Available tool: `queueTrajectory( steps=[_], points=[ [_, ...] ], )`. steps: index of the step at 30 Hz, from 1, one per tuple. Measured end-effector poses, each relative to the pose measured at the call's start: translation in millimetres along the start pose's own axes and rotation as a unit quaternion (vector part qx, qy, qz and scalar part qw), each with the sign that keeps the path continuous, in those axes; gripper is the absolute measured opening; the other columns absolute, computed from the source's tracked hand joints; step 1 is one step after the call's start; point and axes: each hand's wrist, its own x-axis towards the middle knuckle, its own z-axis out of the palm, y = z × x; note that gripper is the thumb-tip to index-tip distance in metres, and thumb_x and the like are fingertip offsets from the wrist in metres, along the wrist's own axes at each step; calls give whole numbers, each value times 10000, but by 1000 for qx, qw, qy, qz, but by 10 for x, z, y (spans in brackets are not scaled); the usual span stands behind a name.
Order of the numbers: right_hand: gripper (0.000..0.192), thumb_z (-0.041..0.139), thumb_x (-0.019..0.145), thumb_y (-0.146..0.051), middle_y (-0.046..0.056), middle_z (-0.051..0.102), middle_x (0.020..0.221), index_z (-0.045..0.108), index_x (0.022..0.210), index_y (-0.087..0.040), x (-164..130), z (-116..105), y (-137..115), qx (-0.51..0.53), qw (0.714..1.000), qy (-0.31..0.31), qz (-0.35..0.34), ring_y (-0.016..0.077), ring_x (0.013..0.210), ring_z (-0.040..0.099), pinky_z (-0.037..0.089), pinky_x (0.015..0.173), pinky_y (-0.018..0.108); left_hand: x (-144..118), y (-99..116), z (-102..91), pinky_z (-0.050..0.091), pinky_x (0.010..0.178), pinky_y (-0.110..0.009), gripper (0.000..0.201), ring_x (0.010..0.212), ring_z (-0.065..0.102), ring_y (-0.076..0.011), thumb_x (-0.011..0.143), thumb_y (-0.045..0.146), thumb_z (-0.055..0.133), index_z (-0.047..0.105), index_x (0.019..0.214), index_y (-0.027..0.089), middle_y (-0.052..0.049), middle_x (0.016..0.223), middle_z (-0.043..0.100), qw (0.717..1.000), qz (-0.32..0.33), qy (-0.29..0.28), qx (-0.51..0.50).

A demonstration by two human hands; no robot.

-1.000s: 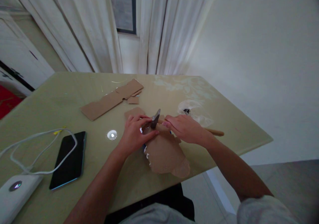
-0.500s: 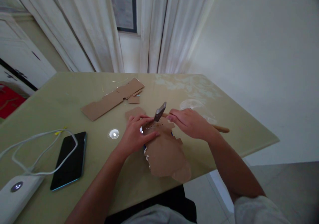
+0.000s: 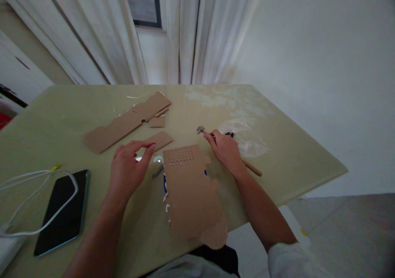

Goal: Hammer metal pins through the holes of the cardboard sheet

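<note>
**Punched cardboard on a pale worktop**

Pale green worktop (image 3: 61, 121) stood before white curtains, carrying a torn brown cardboard sheet (image 3: 191, 191) with rows of small holes near its far end. Its ragged near edge hung past the worktop's front edge. The right hand (image 3: 225, 150), grip closed around a wooden-handled hammer (image 3: 247, 164), rested just right of the sheet. The left hand (image 3: 128, 167) hovered left of it, fingers spread and holding nothing. Farther left lay a black phone (image 3: 60, 212) under a white cable (image 3: 37, 204); beyond, a long cardboard strip (image 3: 123, 121).
</note>
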Motion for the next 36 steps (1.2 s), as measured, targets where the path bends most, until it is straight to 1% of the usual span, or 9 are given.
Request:
queueTrajectory(
  steps=[2, 5, 6, 8, 15, 23, 29, 32, 36],
  points=[
    [514, 388, 1166, -581, 127, 826, 1021, 734, 1169, -203, -12, 4, 36, 5, 1000, -5, 11, 284, 946, 774, 447, 723, 321, 17, -77, -9, 493, 868, -419, 343, 1014, 703, -330, 989, 488, 605, 840, 1023, 240, -88, 1078, 837, 991, -34, -81, 98],
    [499, 411, 1161, -578, 134, 827, 1022, 735, 1158, -198, -23, -2, 58, 13, 1000, -6, 23, 296, 963, 775, 469, 741, 333, 2, -112, 19, 477, 808, -390, 303, 966, 743, -317, 964, 460, 606, 833, 986, 260, -70, 1018, 843, 963, -69, -219, 140],
    [497, 414, 1161, -578, 135, 827, 1018, 734, 1154, -199, -27, -4, 58, 16, 1000, -6, 24, 298, 963, 775, 474, 745, 336, -7, -108, 29, 472, 796, -377, 283, 957, 753, -306, 954, 447, 610, 825, 975, 263, -62, 1015, 844, 956, -71, -245, 141],
    [498, 417, 1158, -586, 133, 826, 1013, 735, 1155, -203, -35, -6, 54, 24, 999, -10, 23, 300, 959, 776, 480, 751, 342, -21, -96, 42, 467, 790, -358, 244, 964, 763, -291, 931, 426, 629, 808, 965, 264, -54, 1024, 845, 951, -66, -266, 143],
    [470, 435, 1155, -571, 141, 828, 1070, 727, 1216, -208, -3, 33, 85, 24, 999, -26, 33, 309, 1003, 775, 504, 794, 354, -9, -175, 80, 492, 806, -358, 204, 988, 778, -302, 921, 346, 622, 805, 945, 259, -75, 1038, 847, 950, -35, -269, 153],
    [460, 411, 1162, -546, 157, 822, 1111, 705, 1224, -198, 116, 215, 129, 14, 998, -45, 39, 326, 1033, 786, 530, 834, 383, 41, -277, 220, 535, 871, -364, 174, 986, 770, -291, 885, 279, 630, 781, 947, 222, -93, 1013, 841, 964, -15, -253, 81],
    [455, 409, 1158, -545, 142, 822, 1141, 707, 1242, -212, 157, 335, 116, 25, 998, -49, 34, 326, 1060, 788, 543, 831, 381, 56, -274, 326, 548, 876, -368, 159, 1001, 771, -285, 928, 236, 586, 739, 960, 211, -104, 1033, 830, 972, -9, -217, 88],
    [460, 401, 1159, -540, 141, 821, 1158, 707, 1270, -215, 160, 353, 118, 27, 998, -53, 32, 330, 1077, 786, 549, 843, 391, 52, -250, 394, 551, 927, -376, 201, 1045, 761, -281, 957, 194, 528, 719, 1017, 201, -120, 1063, 817, 977, -2, -189, 99],
    [451, 401, 1160, -527, 136, 822, 1155, 702, 1283, -214, 150, 349, 121, 30, 998, -54, 34, 328, 1076, 783, 552, 857, 396, 33, -215, 451, 551, 974, -397, 211, 1080, 744, -293, 970, 187, 506, 709, 1026, 202, -124, 1067, 802, 978, 13, -172, 118]
  ],
)
